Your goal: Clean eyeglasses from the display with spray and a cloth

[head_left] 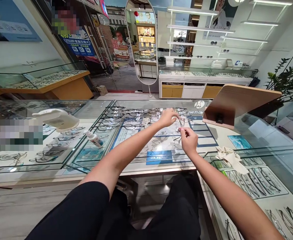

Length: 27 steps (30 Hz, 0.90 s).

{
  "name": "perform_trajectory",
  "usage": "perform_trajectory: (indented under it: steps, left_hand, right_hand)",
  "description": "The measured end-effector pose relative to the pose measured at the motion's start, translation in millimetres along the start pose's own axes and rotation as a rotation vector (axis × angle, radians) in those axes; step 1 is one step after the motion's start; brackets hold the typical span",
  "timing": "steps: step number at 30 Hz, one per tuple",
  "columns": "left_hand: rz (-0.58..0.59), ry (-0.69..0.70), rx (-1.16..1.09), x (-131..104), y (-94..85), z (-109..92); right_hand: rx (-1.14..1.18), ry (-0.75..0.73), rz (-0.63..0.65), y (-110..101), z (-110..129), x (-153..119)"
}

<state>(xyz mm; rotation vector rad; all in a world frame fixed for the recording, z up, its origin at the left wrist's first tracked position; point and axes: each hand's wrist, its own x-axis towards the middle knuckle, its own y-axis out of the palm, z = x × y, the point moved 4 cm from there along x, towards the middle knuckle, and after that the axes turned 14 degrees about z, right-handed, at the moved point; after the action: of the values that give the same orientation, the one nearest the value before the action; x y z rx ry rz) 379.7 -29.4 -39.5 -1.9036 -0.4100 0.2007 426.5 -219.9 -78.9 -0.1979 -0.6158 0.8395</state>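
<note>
Through the head view, I see the right hand [189, 139] pinching eyeglasses [177, 137], apparently angled near-to-far; the left hand [170, 117] curls by their far end, grip unclear.

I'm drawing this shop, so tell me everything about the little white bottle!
The small white bottle looks plastic, with a white top and a printed label too small to read. It slants in the picture, top toward upper left, on the glass counter. I can't tell if it's standing. Nobody is touching it.
</note>
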Motion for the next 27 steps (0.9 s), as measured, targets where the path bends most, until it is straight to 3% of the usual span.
perform_trajectory:
  steps: [3, 8, 12, 15, 18, 23, 27]
  left_hand:
    - [-0.089, 0.039, -0.216, -53, -6.1, 9]
    - [0.011, 0.007, -0.532, -159, 9.7, 35]
    - [-0.050, -0.095, -0.694, -207, 18.0, 53]
    - [-0.039, -0.091, -0.856, -211, 20.7, 51]
    - [0.076, -0.041, -1.097, -198, 24.2, 40]
    - [0.465, 0.051, -1.460, -151, 27.8, 19]
    - [0.568, 0.080, -1.472, -112, 21.4, 19]
  right_hand:
    - [-0.008, 0.006, 0.011, -2, -1, -1]
    - [0.037, 0.017, 0.090, 7, 12, -4]
    - [0.271, 0.085, 0.244, 28, 32, -11]
    - [0.438, 0.164, 0.374, 37, 43, -19]
    - [0.560, 0.245, 0.462, 35, 42, -24]
    - [0.697, 0.307, 0.485, 24, 29, -16]
    - [0.738, 0.331, 0.481, 18, 14, -5]
